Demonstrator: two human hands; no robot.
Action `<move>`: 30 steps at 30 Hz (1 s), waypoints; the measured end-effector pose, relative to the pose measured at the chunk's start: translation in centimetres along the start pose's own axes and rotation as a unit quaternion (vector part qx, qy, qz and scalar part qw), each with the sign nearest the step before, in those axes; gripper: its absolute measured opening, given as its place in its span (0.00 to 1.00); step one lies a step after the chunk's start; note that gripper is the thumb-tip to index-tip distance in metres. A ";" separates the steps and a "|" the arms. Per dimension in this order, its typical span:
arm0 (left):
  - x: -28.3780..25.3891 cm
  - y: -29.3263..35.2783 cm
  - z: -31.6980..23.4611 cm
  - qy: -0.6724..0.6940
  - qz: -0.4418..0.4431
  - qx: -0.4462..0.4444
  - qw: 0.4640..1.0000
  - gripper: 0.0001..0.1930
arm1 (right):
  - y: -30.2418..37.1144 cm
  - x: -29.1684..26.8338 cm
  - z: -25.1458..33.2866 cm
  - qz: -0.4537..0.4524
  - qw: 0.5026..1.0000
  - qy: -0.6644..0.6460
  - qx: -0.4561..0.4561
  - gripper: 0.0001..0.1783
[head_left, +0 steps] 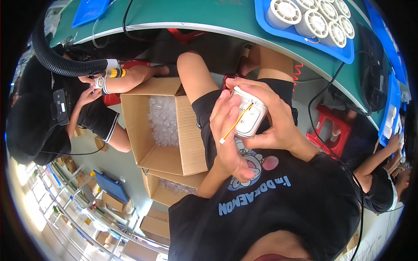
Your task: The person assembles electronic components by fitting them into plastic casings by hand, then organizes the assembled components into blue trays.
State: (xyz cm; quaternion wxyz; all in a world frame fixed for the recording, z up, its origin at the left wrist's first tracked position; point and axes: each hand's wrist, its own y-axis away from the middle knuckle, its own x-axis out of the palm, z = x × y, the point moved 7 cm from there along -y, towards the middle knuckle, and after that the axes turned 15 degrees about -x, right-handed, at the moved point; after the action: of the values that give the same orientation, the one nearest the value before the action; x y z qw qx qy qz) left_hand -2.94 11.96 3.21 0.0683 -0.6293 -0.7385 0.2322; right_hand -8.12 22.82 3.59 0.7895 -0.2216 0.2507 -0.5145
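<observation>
Green surface (pixel 183 15) curving across the background, right hand (pixel 282 119) gripping white casing (pixel 251 124) — left hand (pixel 226 141) extending alongside, thumb apart — blue tray (pixel 342 53) of cylinders (pixel 316 25) sitting beyond right hand, cardboard box (pixel 191 135) standing left of both.

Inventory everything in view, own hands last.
Rounded plastic device with wires: one, white, centre
Plastic trays: several, blue, tabletop
Round plastic parts: several, white, upper-right tray
Table: one, green, top and right
Open cardboard boxes holding clear plastic pieces: two, brown, left of centre
Plastic stools: at least one, red, right
Ridged hose: one, black, upper left
Co-workers: at least two, dark-clothed, both sides
Right hand: one, bare, gripping device
Left hand: one, bare, beside device
</observation>
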 end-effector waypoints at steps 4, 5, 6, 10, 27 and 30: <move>0.1 -0.3 -0.5 -0.032 0.002 0.030 0.999 0.54 | -0.3 -0.4 0.4 -0.009 0.999 0.033 -0.025 0.48; 0.1 -0.2 -0.6 -0.034 0.001 0.030 0.999 0.54 | -0.3 -0.4 0.4 -0.009 0.999 0.031 -0.026 0.48; 0.1 -0.2 -0.3 -0.020 0.003 -0.016 1.000 0.53 | -0.4 -0.4 0.4 -0.009 0.999 0.042 -0.028 0.47; -0.5 -2.8 0.2 0.116 0.081 -0.260 0.955 0.38 | 0.2 -0.8 -1.1 0.023 0.993 0.075 0.085 0.45; -0.5 -2.7 2.2 0.261 0.004 -0.427 0.866 0.26 | -1.3 -3.4 -1.1 -0.088 0.991 0.095 0.015 0.43; -0.4 -3.0 1.6 0.218 0.002 -0.420 0.881 0.27 | -1.7 -4.4 -1.0 -0.105 0.990 0.089 0.020 0.44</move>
State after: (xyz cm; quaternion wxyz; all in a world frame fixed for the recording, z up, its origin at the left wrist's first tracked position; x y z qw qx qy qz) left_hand -6.17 10.83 3.16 -0.0439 -0.6352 -0.7318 -0.2428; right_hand -11.40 26.14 4.60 0.7096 -0.1841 0.2850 -0.6176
